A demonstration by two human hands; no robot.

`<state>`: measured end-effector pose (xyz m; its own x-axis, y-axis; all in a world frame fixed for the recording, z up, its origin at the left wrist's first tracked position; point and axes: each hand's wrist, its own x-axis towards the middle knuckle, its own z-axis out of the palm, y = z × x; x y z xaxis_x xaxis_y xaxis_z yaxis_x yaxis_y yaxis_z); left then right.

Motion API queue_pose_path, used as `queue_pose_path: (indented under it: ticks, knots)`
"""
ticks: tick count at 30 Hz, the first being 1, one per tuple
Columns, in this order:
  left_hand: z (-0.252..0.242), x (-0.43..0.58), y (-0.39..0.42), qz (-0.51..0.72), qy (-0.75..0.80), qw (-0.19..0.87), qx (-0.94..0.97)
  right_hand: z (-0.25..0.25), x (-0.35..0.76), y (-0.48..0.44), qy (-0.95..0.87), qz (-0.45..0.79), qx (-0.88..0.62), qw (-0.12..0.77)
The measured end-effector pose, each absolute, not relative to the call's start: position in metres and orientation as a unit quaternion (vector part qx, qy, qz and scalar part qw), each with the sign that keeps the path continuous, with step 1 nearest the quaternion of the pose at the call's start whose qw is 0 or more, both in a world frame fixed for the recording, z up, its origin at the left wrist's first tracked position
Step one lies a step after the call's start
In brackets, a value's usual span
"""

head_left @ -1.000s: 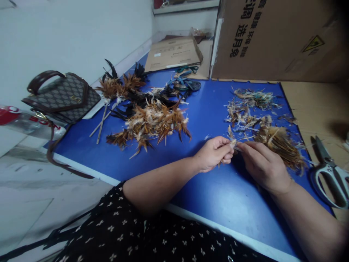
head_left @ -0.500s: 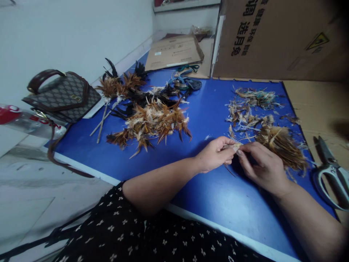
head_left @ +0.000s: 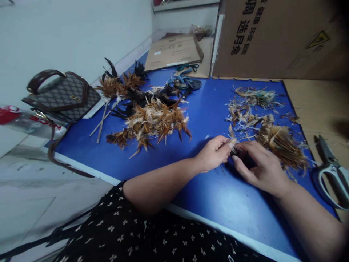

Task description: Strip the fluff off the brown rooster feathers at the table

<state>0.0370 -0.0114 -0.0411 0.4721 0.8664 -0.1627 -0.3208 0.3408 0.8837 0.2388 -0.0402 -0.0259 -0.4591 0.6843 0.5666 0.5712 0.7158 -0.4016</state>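
My left hand [head_left: 213, 153] pinches a small bundle of brown feathers [head_left: 232, 142] by their quill ends, just above the blue table [head_left: 207, 109]. Beside it, my right hand [head_left: 259, 164] curls its fingers around the same bundle, thumb and fingertips meeting at the feathers. A loose pile of brown feathers [head_left: 282, 145] lies right behind my right hand. Feather scraps [head_left: 245, 112] are scattered further back.
A heap of finished brown and black feather bunches [head_left: 152, 118] with sticks lies at the left-centre. Scissors [head_left: 331, 171] rest at the right on cardboard. A patterned handbag [head_left: 61, 95] and a bottle [head_left: 29, 122] sit off the table's left edge. A big carton [head_left: 275, 36] stands behind.
My right hand has drawn back a little toward me and curled more, while the left hand keeps its pinch on the small feather bundle in nearly the same place.
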Motion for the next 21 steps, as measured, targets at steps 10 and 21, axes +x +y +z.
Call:
queue_pose_path:
  ticks: [10,21]
  knots:
    - [-0.037,0.037,-0.012,0.379,0.376,0.741,0.408,-0.035,0.234,-0.038,-0.854,-0.068,-0.402,0.322]
    - [-0.042,0.037,-0.011,0.388,0.380,0.731,0.413,-0.036,0.230,-0.036,-0.855,-0.034,-0.379,0.352]
